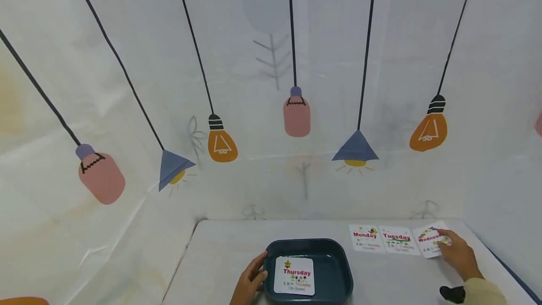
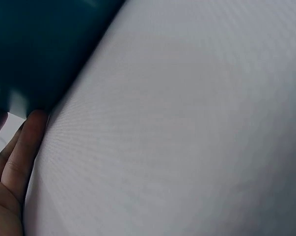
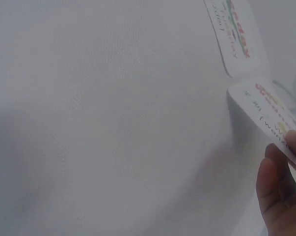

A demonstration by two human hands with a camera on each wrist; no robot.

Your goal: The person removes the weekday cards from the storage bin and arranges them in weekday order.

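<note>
While the Monday card (image 1: 367, 239) and Tuesday card (image 1: 399, 240) lie in a row, the Wednesday card (image 1: 426, 243) is tilted beside them.
The right hand (image 1: 460, 257) pinches the Wednesday card, partly raised off the tabletop (image 1: 220, 253); the left hand (image 1: 249, 280) has a relaxed grip, fingers touching the tray (image 1: 332, 269). Two cards look placed, the third seems unsettled, and the Thursday card (image 1: 294, 282), inside the tray, appears left to do.

Pale backdrop (image 1: 254, 182), printed lamps (image 1: 222, 147) (two bulbs orange); white table (image 1: 216, 258).
</note>
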